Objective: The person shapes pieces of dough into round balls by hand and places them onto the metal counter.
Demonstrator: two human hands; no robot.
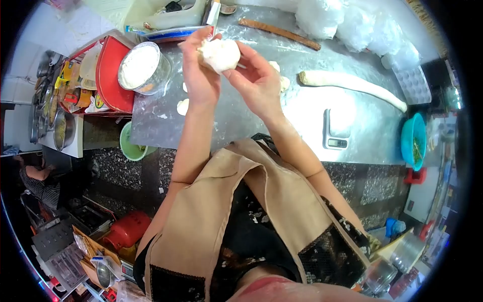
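Head view: both grips are closed on one dough ball [225,56], held up over the metal desk [234,113] nr its far edge, in front of our body. L grip [200,75] cups the ball's L side, fingers curled round behind it; R grip [259,86] has it pinched on the R side, thumb low, forefinger up along the edge. The ball's surface is pale & looks creased on the L; exact fingertip contact behind it we can't tell.

On the desk, L of our L forearm, we have a small dough piece [182,106]; a couple more dough lumps [285,83] lie just beside R grip, partly hidden by it. Further R, a long dough roll [352,85] lies at a slant, w/ a digital scale [336,142] nearer us; its readout is too small to read. Beyond the roll, a brown wooden stick [279,34] lies nr some clear plastic bags [347,25].

At the desk's L end, a bowl [162,75] of white flour [139,65] sits beside a red crate [113,78]. At the R end, there's a turquoise basin [406,143] w/ greens [416,151] in it. We've a tan apron [193,206] on.
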